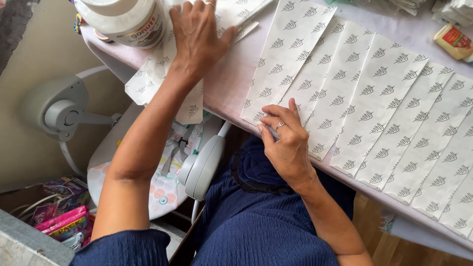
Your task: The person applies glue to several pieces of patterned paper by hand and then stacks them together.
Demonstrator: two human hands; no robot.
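Along the near edge of the counter (231, 79), a row of long white paper sheets (374, 93) printed with small grey leaf marks lay overlapping, running toward the right end. The right hand (286, 138), a ring on one finger, rested at the near corner of the leftmost sheet, its grip closed in a pinch on that sheet's edge where it overhung the counter. Toward the left end, the left hand (197, 34) lay flat with fingers spread, its grip open, pressing down a loose stack of the same sheets (157, 79) that drooped over the counter's edge. Just beside that hand stood a large white jar (125, 19) with a brown and white label. At the far right corner sat a small yellow package (453, 42) with a red label. Below the counter stood a baby swing (162, 162).
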